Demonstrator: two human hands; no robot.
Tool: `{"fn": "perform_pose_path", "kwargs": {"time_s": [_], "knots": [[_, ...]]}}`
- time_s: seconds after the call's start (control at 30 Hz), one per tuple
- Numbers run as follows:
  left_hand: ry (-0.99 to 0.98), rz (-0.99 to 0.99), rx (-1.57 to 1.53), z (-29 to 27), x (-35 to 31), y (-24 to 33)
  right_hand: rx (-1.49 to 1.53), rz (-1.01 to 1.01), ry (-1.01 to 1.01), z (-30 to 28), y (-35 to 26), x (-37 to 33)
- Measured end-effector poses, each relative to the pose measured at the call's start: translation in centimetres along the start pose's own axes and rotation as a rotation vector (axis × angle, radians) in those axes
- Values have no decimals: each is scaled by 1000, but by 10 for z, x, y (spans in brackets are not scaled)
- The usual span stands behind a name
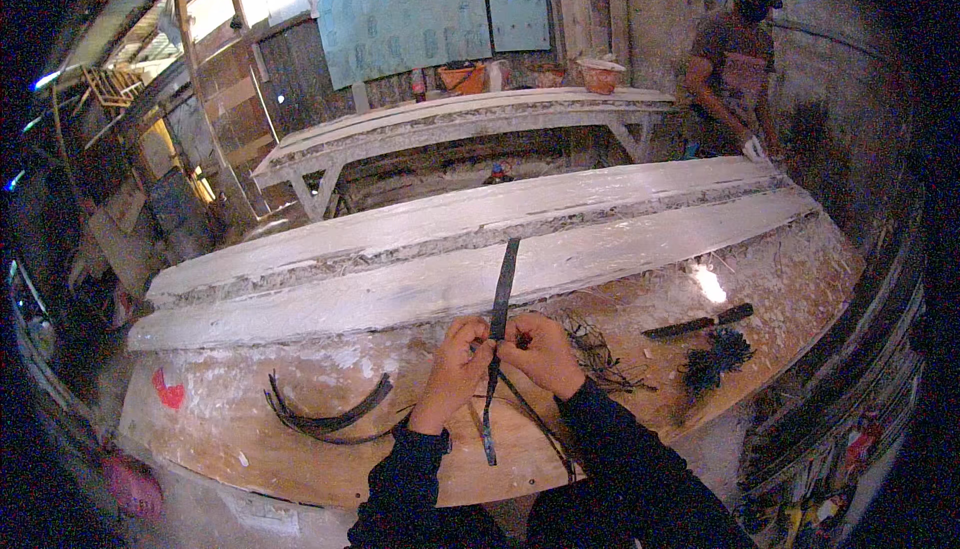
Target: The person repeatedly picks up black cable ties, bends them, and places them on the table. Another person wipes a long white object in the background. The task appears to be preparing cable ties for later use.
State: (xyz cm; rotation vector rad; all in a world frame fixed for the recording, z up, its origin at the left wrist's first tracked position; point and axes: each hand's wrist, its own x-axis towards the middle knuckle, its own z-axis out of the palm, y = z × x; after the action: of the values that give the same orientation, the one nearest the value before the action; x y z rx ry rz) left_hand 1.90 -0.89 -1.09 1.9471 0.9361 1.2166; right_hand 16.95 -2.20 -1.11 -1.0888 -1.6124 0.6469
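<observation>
Both my hands meet above the near edge of the wooden table. My left hand [452, 371] is closed, pinching a flat black strip [506, 284]. My right hand [545, 354] pinches the same strip from the other side, close to the left fingertips. The strip's wide end points up and away from me; narrower dark lengths hang below my fingers toward the table edge. I cannot tell its material. Curved black strips [330, 421] lie left of my hands. To the right are a tangle of thin dark strands [600, 359], a knife [700, 322] and a frayed black bundle [718, 357].
Long white-smeared boards [400, 294] cross the plywood tabletop [300, 469]. A red scrap [168, 389] lies at left. Behind stands a white-stained bench [480, 114] with orange tubs [600, 75]. Another person [735, 69] stands at the far right, one gloved hand at the boards' end.
</observation>
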Motion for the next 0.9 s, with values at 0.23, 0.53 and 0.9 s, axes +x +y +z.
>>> {"fn": "perform_pose_path", "kwargs": {"time_s": [0.23, 0.53, 0.9], "knots": [[3, 233, 36, 4, -1, -9, -4, -19, 42, 1, -3, -2], [-113, -282, -463, 0, -5, -10, 152, 10, 9, 1, 4, 1], [197, -337, -815, -51, 0, -2, -200, 57, -283, -4, 16, 2]]}}
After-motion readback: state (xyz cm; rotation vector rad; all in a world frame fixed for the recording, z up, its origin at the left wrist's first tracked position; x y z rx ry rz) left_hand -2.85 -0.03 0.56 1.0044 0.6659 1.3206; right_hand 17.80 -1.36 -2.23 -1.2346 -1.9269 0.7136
